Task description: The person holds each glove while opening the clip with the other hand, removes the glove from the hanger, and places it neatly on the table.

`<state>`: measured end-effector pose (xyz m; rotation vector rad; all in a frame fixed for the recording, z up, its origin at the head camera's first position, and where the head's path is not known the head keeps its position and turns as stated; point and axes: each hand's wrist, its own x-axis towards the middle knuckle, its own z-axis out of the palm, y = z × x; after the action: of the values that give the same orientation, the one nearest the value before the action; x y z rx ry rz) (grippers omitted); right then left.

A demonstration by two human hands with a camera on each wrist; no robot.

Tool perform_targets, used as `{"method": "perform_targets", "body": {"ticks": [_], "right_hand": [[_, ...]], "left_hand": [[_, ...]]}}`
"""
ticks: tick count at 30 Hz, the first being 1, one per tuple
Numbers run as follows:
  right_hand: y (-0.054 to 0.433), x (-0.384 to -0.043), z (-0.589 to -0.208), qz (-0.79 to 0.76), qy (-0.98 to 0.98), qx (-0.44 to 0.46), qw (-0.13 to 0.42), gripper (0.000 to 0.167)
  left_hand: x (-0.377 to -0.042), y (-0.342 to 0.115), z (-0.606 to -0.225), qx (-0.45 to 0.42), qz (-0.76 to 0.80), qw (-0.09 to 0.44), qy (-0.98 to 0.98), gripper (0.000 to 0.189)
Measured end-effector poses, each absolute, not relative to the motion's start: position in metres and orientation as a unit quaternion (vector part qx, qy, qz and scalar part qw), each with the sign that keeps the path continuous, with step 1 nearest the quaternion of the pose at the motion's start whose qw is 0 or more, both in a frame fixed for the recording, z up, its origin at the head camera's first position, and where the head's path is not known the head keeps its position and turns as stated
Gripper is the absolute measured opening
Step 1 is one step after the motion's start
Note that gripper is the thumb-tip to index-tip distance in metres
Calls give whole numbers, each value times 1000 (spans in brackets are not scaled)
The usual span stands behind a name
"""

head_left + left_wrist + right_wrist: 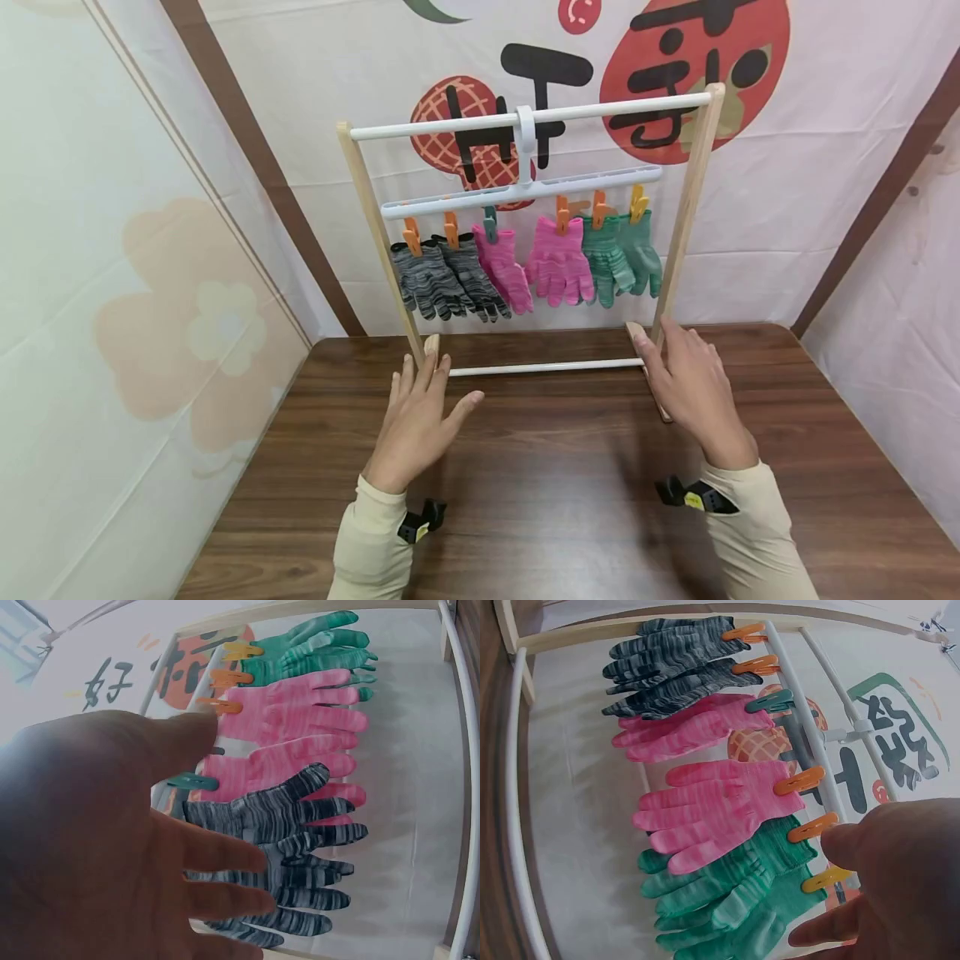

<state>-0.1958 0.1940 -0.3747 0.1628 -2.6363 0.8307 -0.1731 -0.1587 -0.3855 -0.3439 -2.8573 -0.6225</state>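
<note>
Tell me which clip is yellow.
The yellow clip at the right end of the hanger, on the outermost green glove; the others: four orange clips, one teal clip.

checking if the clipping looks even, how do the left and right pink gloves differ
The left pink glove hangs from a teal clip, the right pink glove from an orange clip. In the head view, the left glove slants and looks narrow; the right glove looks broader. The left hangs beside a grey glove, the right beside a green glove. Both hang fingers down from the white hanger.
</note>
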Motion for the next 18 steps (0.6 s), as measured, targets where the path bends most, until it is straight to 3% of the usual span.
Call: {"method": "perform_targets", "body": {"ticks": [7, 12, 18], "right_hand": [[191, -210, -359, 296, -936, 52, 180, 71], [190, -216, -350, 299, -940, 36, 163, 74], [191, -225, -339, 310, -932, 36, 182, 73]], "left_hand": [[-175, -158, -385, -139, -214, 140, -957, 73], [-175, -156, -384, -150, -212, 146, -955, 71], [-179, -147, -382, -179, -231, 150, -945, 69]]}}
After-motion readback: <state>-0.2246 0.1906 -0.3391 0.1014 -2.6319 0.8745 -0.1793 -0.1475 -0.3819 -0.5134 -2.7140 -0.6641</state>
